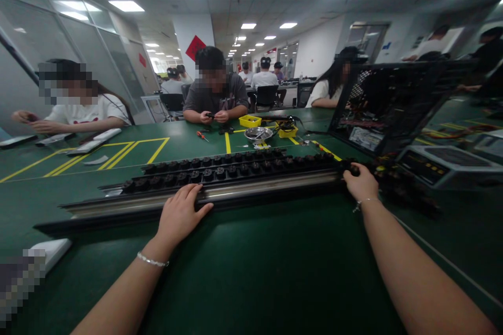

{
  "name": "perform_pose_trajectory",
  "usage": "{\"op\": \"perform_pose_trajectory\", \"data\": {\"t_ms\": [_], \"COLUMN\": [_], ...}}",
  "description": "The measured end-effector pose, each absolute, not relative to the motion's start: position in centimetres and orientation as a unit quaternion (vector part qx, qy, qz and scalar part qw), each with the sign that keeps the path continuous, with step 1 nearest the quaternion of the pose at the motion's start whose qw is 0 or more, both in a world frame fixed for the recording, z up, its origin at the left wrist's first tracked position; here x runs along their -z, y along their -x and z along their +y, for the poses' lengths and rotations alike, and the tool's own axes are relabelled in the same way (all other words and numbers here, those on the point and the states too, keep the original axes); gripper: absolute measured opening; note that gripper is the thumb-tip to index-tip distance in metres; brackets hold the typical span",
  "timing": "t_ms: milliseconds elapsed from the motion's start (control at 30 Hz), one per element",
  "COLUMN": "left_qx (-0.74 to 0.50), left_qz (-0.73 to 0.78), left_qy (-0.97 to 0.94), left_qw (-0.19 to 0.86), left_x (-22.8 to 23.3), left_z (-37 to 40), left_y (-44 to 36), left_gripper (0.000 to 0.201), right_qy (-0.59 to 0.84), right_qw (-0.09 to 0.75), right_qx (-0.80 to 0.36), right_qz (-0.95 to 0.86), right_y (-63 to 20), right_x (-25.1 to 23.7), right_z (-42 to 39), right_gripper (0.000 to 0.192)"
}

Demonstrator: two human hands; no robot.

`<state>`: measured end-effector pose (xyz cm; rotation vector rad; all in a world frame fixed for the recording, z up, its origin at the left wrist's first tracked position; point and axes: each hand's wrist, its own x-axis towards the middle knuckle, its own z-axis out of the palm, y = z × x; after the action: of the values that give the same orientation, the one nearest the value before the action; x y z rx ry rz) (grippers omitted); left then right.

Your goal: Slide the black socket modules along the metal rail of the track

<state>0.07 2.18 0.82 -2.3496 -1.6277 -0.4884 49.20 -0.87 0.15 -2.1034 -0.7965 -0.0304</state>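
A long black rail with a shiny metal channel [243, 187] lies across the green table in front of me. My left hand [181, 214] grips it left of its middle, fingers over the top and thumb along the near edge. At the rail's right end, my right hand [361, 182] is closed around a small black part [354, 169], mostly hidden by the fingers. Just behind the channel, rows of round black pieces [208, 174] sit in black strips, parallel to the rail.
Right of my hand are an open black computer case [369, 110], a grey box-shaped device [444, 165] and a blurred dark heap [412, 191]. Farther back stand a metal bowl [257, 135], yellow bins [250, 121] and a screwdriver [203, 136]. Co-workers sit across the table.
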Motion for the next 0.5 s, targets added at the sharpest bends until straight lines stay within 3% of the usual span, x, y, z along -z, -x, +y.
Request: {"op": "perform_pose_trajectory", "data": {"t_ms": [500], "left_qx": [0.165], "left_qz": [-0.556], "left_qy": [0.806], "left_qw": [0.115], "left_x": [-0.8], "left_z": [2.4], "left_y": [0.1], "left_gripper": [0.059], "right_qy": [0.833], "right_qw": [0.458], "right_qx": [0.058], "right_qz": [-0.304], "right_y": [-50.5], "right_x": [0.5], "right_z": [-0.9], "right_gripper": [0.046]}}
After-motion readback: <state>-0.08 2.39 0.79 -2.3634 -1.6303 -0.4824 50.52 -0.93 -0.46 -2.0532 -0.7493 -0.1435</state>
